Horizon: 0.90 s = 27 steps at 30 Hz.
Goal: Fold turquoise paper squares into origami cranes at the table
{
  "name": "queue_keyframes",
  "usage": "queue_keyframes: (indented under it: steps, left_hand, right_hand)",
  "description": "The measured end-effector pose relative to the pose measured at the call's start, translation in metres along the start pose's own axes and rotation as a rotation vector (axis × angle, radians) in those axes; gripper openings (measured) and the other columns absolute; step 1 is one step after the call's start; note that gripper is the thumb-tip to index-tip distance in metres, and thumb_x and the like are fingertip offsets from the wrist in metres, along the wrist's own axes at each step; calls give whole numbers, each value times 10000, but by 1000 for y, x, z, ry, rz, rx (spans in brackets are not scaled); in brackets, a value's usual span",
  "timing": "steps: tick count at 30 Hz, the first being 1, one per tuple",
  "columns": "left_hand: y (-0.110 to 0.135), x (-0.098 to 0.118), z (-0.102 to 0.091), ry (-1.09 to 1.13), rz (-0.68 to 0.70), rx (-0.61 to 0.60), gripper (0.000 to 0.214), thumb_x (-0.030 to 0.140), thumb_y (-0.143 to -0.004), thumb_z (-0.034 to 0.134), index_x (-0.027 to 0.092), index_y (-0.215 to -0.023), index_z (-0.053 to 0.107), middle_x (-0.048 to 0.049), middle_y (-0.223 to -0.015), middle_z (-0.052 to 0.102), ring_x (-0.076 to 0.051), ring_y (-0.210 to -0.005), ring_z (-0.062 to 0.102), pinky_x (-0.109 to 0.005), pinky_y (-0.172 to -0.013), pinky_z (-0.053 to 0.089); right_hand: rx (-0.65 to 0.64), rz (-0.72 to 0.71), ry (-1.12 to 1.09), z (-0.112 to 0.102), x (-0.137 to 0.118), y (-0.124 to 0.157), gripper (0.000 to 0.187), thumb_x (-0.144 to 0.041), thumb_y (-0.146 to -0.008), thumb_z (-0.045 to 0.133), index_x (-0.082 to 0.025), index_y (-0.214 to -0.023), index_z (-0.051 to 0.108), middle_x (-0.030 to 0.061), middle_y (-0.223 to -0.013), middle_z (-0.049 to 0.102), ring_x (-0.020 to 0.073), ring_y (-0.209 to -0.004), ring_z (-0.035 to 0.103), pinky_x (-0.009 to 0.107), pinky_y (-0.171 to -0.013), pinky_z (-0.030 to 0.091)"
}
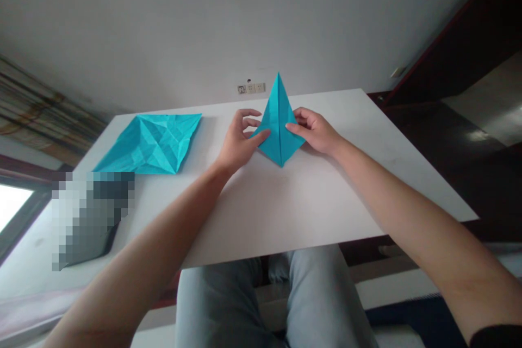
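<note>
A folded sheet of turquoise origami paper (274, 119), shaped like a kite with a long point at the top and a crease down its middle, is held up over the white table. My left hand (243, 138) grips its left corner, thumb on the front face and the other fingers curled beside and behind it. On the right edge, my right hand (316, 129) pinches the paper with the thumb in front and fingers behind. The back of the folded paper is hidden from me.
An unfolded, creased turquoise sheet (157, 144) lies on the left of the white table (285, 212). Nearer to me on that side is a dark, partly pixelated flat object (95, 228). Behind the table stands a wall with sockets (250, 88).
</note>
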<state>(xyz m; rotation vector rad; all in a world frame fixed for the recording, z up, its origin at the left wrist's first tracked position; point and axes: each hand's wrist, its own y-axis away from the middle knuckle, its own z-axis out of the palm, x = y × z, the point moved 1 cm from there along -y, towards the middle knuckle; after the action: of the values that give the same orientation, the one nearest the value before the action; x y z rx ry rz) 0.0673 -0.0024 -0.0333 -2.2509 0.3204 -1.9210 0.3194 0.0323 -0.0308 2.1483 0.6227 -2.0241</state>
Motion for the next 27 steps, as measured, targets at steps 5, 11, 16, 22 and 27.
queue_keyframes:
  steps: [5,11,16,22,27]
  left_hand:
    - [-2,-6,0,6,-28,-120,600,518,-901,890,298,-1425,699,-27,-1076,750,-206,-932,751,-344,-841,666]
    - [-3,-2,-3,-39,35,-114,429,525,-949,845,275,-1295,803,-73,-1177,796,-218,-965,744,-353,-857,652]
    - [-1,2,-2,-8,-36,-127,315,510,-1019,716,242,-1052,880,-52,-877,779,-224,-798,678,-360,-746,611]
    - [-1,2,-2,6,-28,-107,378,560,-954,878,224,-1125,897,-97,-1132,896,-239,-953,777,-347,-820,667]
    - [0,-1,-3,3,-1,-111,537,436,-888,880,208,-1374,857,-116,-1319,884,-217,-1008,783,-305,-828,648]
  right_hand:
    - [11,-19,-5,-2,3,-3,738,-769,-784,1038,-349,-1280,688,-58,-817,742,214,-733,671,354,-707,560]
    - [40,-85,93,-5,-2,0,284,-540,-892,890,-270,-948,824,37,-929,795,235,-857,660,401,-832,550]
    - [38,-28,113,-8,-7,4,265,-531,-940,834,-277,-940,911,50,-848,795,260,-817,645,428,-814,547]
    - [-28,-30,62,-3,-4,3,413,-593,-825,1016,-263,-1043,899,54,-985,861,239,-876,711,410,-856,607]
    - [-56,-56,10,-7,3,0,628,-643,-794,1074,-274,-1248,847,56,-1164,872,246,-998,753,381,-891,637]
